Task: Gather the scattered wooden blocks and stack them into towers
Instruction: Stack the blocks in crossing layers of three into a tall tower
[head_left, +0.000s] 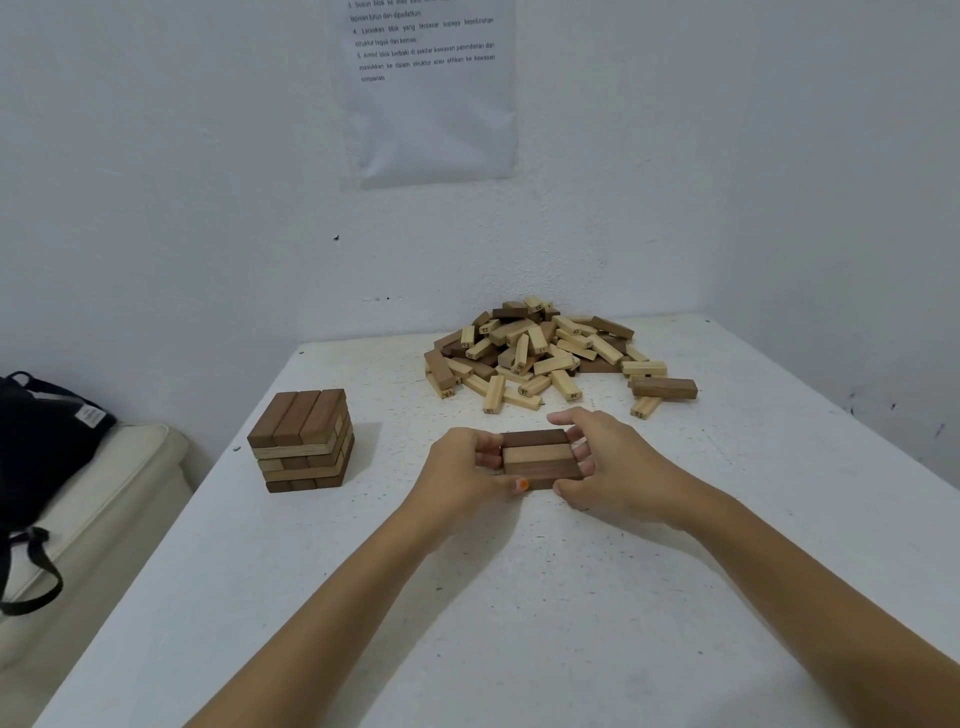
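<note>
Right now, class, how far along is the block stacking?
Done: one tower stands at the left of the table. In hand: the left hand and right hand grip a three-block row. Left: the large pile near the wall is unstacked.

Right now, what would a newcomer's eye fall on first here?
The big heap of loose blocks at the far end of the table. In front of it, the left grip and right grip hold a row of three blocks between them; a finished tower stands left.
</note>
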